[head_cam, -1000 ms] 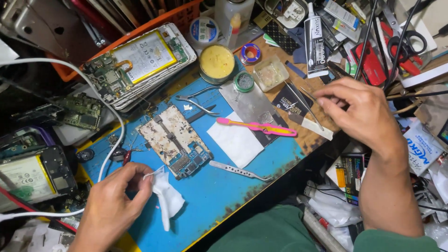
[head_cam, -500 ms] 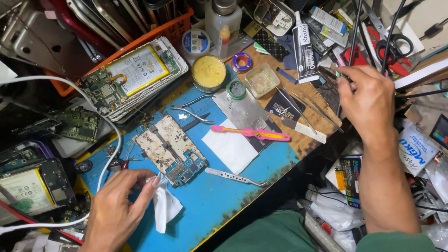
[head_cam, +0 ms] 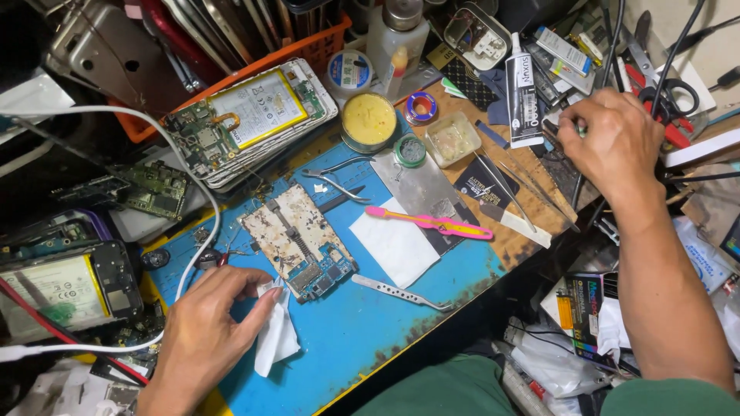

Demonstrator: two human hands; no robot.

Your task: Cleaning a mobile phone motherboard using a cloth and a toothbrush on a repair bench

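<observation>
Head view. Left hand [head_cam: 204, 327]: rests on the blue work mat [head_cam: 362, 339], fingers pinching a crumpled white tissue [head_cam: 275, 333] against the lower corner of the bare circuit board [head_cam: 297, 240]. Circuit board: flat on the mat, mid-left, beside a white paper square [head_cam: 397, 246]. Right hand [head_cam: 617, 142]: raised at the cluttered upper right, fingers closed around a small thin item; what it is cannot be told. Nearby: pink toothbrush [head_cam: 428, 222], metal tweezers [head_cam: 401, 292], yellow flux tin [head_cam: 368, 120].
</observation>
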